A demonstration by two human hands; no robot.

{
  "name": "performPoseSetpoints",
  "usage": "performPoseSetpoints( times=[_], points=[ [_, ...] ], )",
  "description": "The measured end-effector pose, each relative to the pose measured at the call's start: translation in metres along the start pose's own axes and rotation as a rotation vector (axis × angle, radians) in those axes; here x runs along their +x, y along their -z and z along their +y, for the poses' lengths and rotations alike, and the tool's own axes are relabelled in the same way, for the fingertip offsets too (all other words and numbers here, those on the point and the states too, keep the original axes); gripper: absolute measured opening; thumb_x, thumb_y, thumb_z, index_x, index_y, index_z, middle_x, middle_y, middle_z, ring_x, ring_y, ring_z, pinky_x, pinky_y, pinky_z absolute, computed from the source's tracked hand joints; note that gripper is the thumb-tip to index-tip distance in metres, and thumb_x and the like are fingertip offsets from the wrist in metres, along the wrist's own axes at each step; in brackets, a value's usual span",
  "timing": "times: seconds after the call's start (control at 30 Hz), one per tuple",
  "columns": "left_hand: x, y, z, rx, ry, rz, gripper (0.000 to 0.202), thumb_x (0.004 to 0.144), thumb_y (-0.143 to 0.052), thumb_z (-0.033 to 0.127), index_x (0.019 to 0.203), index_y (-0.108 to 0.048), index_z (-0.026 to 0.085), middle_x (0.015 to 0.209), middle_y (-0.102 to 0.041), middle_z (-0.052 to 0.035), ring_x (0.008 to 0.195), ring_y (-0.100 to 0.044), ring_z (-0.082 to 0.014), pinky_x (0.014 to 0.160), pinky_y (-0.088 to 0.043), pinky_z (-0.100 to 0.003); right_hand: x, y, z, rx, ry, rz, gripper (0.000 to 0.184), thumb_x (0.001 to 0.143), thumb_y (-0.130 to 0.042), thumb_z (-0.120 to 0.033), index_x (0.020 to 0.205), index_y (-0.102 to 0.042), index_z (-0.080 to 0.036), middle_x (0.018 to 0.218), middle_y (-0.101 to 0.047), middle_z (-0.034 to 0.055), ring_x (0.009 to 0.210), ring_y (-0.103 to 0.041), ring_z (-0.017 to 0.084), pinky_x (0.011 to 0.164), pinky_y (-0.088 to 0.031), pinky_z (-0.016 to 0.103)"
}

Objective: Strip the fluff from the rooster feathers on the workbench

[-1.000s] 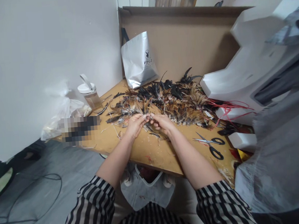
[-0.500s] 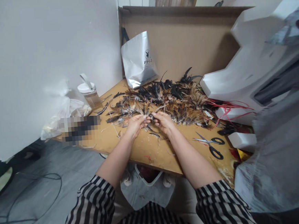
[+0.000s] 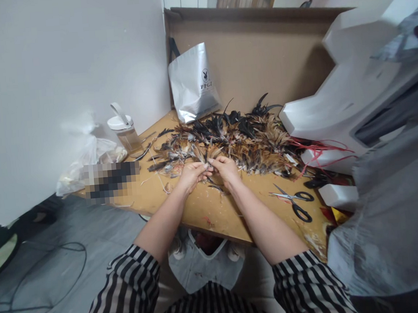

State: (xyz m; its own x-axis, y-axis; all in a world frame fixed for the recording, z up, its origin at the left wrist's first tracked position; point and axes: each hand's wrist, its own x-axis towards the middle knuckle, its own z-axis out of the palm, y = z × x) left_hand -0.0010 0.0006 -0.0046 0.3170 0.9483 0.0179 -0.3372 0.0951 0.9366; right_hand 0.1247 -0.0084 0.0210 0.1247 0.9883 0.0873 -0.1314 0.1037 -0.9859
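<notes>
Over the near edge of a long feather pile, my left hand (image 3: 192, 177) and my right hand (image 3: 227, 171) meet, thumbs and fingers pinched. Between the fingertips is a small bunch of brown and dark feathers (image 3: 208, 154), its tips pointing away from me. The fingers cover its lower ends. Beyond both hands spreads the pile of brown, black and whitish feathers (image 3: 248, 146). A few loose dark feathers lie on the table just below the hands.
Black-handled scissors (image 3: 291, 197) rest open on the wooden table (image 3: 199, 210) at right, near red strings (image 3: 319, 152). A silver bag (image 3: 191, 88) stands at the back. A lidded jar (image 3: 127, 134) and a plastic bag (image 3: 86, 163) are at left; white foam (image 3: 320, 104) rises at right.
My right hand has shifted slightly left, closing the gap to my left hand. The feathers at the fingertips now fan upward more. Scissors and pile have stayed put.
</notes>
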Motion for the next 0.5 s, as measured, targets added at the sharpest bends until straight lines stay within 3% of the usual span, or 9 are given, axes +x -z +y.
performPoseSetpoints(
  times=[0.3,0.5],
  points=[
    [0.0026,0.0059,-0.0007,-0.182,0.019,-0.004,0.017,0.067,-0.064,0.02,0.08,-0.061,0.009,0.074,-0.065,-0.0067,0.058,-0.058,-0.0071,0.046,-0.042,-0.013,0.0048,0.0052,0.0032,0.182,-0.13,-0.101,0.034,0.054,-0.069,-0.039,0.054,-0.044,-0.017,0.043,-0.042,-0.0072,0.038,-0.034,0.003,0.037,-0.022,0.016],
    [0.0036,0.0083,0.0006,-0.32,0.16,-0.063,0.01,0.072,-0.057,0.01,0.08,-0.061,0.008,0.07,-0.064,-0.0059,0.053,-0.057,-0.0053,0.044,-0.042,-0.011,0.0064,0.0059,0.0024,0.275,-0.152,-0.136,0.036,0.052,-0.072,-0.036,0.054,-0.043,-0.016,0.045,-0.042,-0.0073,0.04,-0.036,0.003,0.036,-0.022,0.015]
  ],
)
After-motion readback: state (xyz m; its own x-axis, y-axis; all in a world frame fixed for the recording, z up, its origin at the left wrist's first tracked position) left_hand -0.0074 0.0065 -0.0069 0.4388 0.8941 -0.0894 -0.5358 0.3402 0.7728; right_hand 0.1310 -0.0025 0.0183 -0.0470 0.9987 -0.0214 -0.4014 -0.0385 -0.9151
